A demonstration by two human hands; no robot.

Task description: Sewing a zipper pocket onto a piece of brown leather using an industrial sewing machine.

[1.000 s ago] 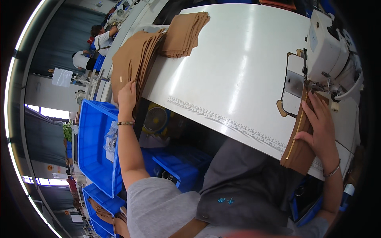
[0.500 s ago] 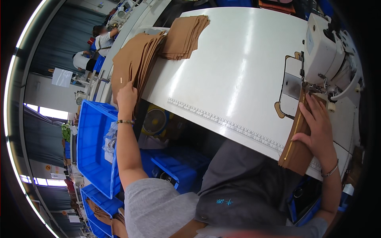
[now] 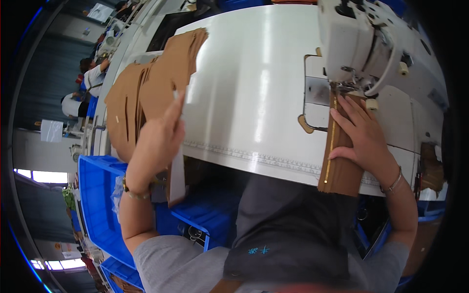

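Right hand (image 3: 364,139) flat, fingers spread, pins brown zippered piece (image 3: 337,161) under sewing machine (image 3: 359,46) on white table (image 3: 244,88). Left hand (image 3: 156,141) grips pale strip (image 3: 177,171) beside brown fabric stack (image 3: 146,93); blue bins (image 3: 95,195) below.

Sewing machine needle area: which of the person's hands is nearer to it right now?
Right. The right hand lies flat on the brown zippered piece just below the sewing machine needle; the left hand is far across the table at the brown fabric stack, holding a strip.
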